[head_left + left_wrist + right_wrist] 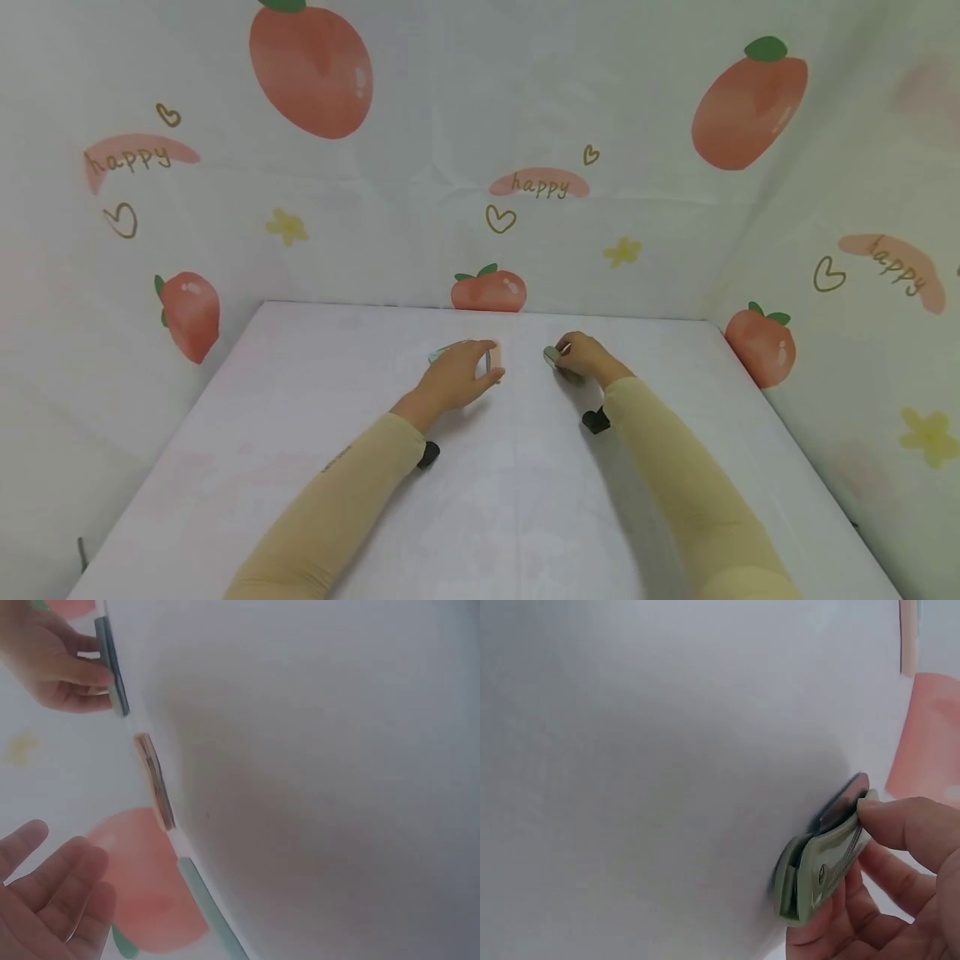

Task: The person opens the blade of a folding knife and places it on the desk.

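My right hand (588, 357) pinches a green folding knife (829, 859) between thumb and fingers, low over the white table. Part of its metal blade shows along the handle in the right wrist view. My left hand (455, 375) hovers by a peach-coloured folded piece (155, 784), with its fingers loosely spread and nothing between them in the left wrist view. This peach piece looks like another folding knife, though its kind is not certain. Beyond the left hand lies a slim mint-green piece (210, 907), partly hidden by that hand in the head view.
The white tabletop (465, 533) ends at a back wall cloth (420, 208) printed with fruit, hearts and words. Similar cloth hangs at both sides. A black wrist device (596, 420) sits under the right sleeve, and another (429, 455) under the left.
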Demonstrator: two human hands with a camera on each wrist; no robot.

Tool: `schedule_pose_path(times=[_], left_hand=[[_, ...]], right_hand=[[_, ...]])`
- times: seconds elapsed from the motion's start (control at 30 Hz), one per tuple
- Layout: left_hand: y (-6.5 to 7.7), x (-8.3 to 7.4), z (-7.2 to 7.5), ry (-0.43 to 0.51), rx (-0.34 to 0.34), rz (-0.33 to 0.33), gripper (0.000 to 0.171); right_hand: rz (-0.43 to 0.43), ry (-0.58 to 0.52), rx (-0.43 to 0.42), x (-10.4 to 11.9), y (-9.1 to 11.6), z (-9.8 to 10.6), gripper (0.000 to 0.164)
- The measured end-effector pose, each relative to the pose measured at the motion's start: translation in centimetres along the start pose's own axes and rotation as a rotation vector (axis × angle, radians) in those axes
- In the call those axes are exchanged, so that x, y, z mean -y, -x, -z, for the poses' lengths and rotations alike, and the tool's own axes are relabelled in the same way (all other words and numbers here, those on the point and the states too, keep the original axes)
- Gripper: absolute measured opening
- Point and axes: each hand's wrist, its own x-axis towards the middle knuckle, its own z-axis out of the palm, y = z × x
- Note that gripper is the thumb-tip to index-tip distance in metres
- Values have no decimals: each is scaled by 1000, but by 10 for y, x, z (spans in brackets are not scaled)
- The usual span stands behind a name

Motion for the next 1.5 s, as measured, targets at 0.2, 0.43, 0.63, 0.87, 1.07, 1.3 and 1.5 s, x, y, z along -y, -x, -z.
schedule_pose_path(times=[0.2,0.43,0.63,0.87,1.07,1.3,1.5], left_hand=[[2,-7,-3,39,8,18,62],[1,-13,-9,92,11,14,60],[2,-21,-10,118,-1,19,58],[4,-32,-10,193,10,33,57],[5,-39,-14,235,10,25,57],[9,-46,-16,256,-20,23,55],[10,-46,-19,272,-60,0,51]], right_hand=[[-13,-38,4,2,5,-3,37],[-11,-185,-1,0,13,-5,36],[22,-387,7,7,26,-5,36],[87,-474,10,23,45,-2,34],[124,-516,1,30,55,-5,34],[192,-565,9,41,73,-5,33],[254,-585,37,45,81,-8,30]])
